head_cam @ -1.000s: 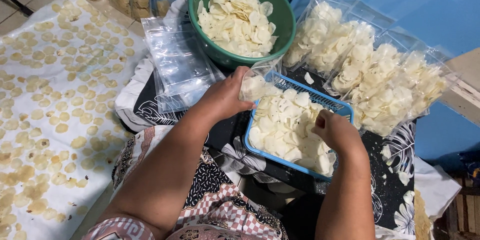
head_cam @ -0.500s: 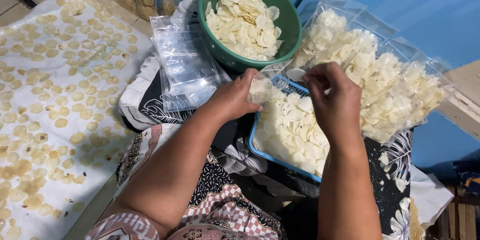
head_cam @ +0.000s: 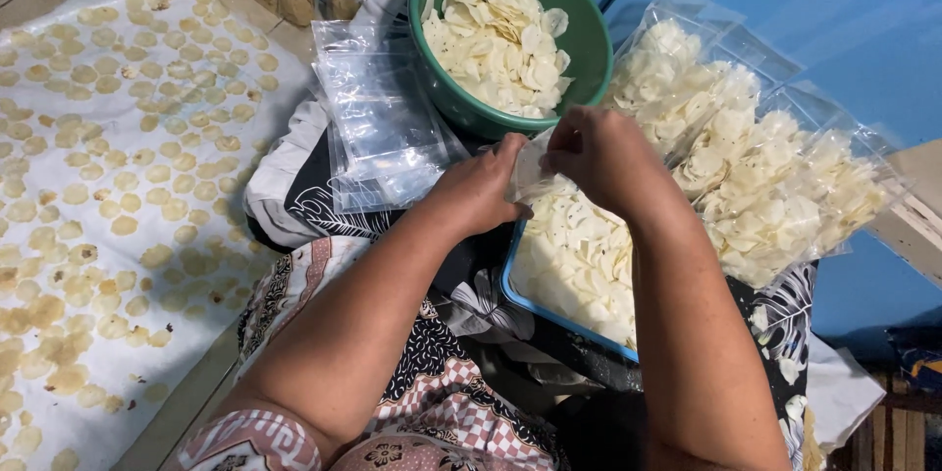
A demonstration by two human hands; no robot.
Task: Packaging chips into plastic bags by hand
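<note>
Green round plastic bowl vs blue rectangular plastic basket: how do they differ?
The green round plastic bowl is deep and solid-walled; the blue rectangular plastic basket is shallow. The bowl sits farther from the person, with no hand on it; the basket lies nearer, under the left hand and right hand, which meet at a small clear plastic bag. Both hold pale thin chips.

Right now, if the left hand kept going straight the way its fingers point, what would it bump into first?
The left hand points right and slightly up, pinching a small clear bag. Beyond that bag it would likely meet the right hand first, which is at the same bag. Depth is hard to judge.
</note>
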